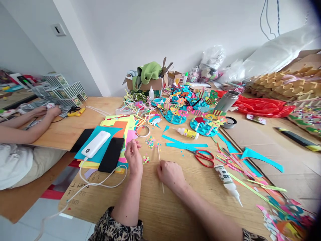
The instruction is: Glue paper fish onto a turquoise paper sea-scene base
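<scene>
My right hand (pixel 172 173) is closed around a thin white stick (pixel 158 153), whose two ends stick out above and below the fist over the table. To its left, my left hand (pixel 133 155) is raised with its fingers curled and pressed together; whatever they pinch, if anything, is too small to make out. Small piles of round paper confetti (pixel 150 142) lie just beyond and between the hands. Past them sits a roll of tape (pixel 142 131). Blue paper strips (pixel 187 146) and red-handled scissors (pixel 204 158) lie to the right of the stick.
A black phone (pixel 111 154) and white power bank (pixel 96 144) rest on coloured paper at left. Glue bottles (pixel 225 175), finished fish crafts on blue bases (pixel 207 124), a metal flask (pixel 226 101) and paper scraps crowd the right. Another person's hands (pixel 51 110) work at the far left.
</scene>
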`<state>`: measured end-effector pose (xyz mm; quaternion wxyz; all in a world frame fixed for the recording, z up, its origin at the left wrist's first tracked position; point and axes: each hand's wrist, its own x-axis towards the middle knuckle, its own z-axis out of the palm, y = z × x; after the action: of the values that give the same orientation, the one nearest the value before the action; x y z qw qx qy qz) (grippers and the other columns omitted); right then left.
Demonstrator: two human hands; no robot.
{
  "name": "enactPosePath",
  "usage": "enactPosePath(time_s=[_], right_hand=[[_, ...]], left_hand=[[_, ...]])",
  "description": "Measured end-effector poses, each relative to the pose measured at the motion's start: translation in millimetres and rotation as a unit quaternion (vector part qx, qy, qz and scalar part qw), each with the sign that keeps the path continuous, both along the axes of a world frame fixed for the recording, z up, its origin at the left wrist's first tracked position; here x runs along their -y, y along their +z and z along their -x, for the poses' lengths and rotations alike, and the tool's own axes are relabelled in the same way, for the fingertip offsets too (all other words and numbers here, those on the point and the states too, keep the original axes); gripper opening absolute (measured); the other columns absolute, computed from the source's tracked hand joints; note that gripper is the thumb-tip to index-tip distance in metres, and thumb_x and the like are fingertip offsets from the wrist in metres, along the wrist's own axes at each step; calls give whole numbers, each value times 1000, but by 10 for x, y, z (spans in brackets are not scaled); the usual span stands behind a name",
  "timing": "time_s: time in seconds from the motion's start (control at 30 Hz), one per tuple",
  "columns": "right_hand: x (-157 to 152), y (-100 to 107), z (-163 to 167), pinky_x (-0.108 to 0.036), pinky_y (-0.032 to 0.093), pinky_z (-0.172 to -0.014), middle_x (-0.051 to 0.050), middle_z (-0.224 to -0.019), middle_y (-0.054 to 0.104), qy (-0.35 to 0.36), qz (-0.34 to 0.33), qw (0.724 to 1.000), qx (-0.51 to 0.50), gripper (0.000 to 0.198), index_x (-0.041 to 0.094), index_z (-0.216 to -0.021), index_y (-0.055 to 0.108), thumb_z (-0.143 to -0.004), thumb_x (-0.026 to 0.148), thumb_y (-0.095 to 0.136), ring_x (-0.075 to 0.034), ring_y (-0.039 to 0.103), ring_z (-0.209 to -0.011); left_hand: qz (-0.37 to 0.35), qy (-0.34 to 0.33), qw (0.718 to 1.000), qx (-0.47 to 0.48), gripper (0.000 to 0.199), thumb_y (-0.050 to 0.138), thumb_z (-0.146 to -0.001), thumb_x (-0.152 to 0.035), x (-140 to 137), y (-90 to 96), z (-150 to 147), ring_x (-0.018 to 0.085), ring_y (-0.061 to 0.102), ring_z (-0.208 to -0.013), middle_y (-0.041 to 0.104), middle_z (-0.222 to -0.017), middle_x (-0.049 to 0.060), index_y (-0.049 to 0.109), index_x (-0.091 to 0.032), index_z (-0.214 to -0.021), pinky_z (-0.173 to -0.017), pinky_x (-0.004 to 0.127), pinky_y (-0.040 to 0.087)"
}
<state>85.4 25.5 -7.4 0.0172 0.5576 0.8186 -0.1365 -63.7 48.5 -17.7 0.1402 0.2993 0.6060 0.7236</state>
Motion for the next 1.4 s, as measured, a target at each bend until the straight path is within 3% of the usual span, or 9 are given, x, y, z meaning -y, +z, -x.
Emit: enactPosePath(time_s=[0.27,0.57,0.73,0.87,1.1,1.2,1.4], right_hand=[[-130,2,-134,-31,47,-63,-14,-82,73,-23,-6,1000,21,35,17,-86,68,-93,30,37,-26,71,-75],[-442,3,47,-32,45,-68,-17,-90,72,-52,0,999,5,44,14,-95,66,-97,44,35,-26,69,-82],[-226,-104,-427,-29,42,-77,-12,-96,65,-27,-96,995,-26,30,15,-102,65,-97,22,36,-22,61,-93],[-134,-228,-790,-33,41,-84,-13,-98,59,-37,-160,986,-3,39,10,-125,59,-90,9,42,-25,53,-96],[-171,-286,-764,-32,40,-83,-12,-96,56,-4,-170,985,-43,45,15,-124,62,-84,4,46,-23,49,-92],[-247,-267,-783,-32,39,-83,-12,-96,56,-21,-182,982,-49,44,14,-124,62,-85,4,44,-24,48,-92],[-336,-243,-851,-34,39,-79,-13,-93,56,-28,-183,983,-16,38,16,-109,67,-84,4,43,-25,46,-89]], left_hand=[[-20,0,999,35,44,48,-90,-51,1,28,-8,16,60,-75,60,-69,2,51,-20,-58,-72,28,47],[-30,1,998,49,44,49,-88,-50,0,60,-1,16,61,-77,60,-69,2,51,-19,-57,-73,28,47],[-48,5,997,67,45,52,-88,-49,2,74,6,15,60,-74,59,-67,1,52,-18,-55,-72,27,46],[-56,-5,996,73,45,54,-87,-48,5,65,7,15,59,-75,59,-67,1,53,-18,-55,-69,27,45],[-49,-2,997,64,44,53,-88,-48,6,33,21,15,58,-73,60,-66,1,53,-18,-55,-70,27,43],[-48,0,997,61,45,53,-88,-48,3,34,27,15,57,-72,60,-66,1,53,-17,-55,-69,27,43],[-51,0,996,71,45,55,-86,-49,-5,40,22,15,58,-72,61,-66,2,54,-17,-54,-67,27,43]])
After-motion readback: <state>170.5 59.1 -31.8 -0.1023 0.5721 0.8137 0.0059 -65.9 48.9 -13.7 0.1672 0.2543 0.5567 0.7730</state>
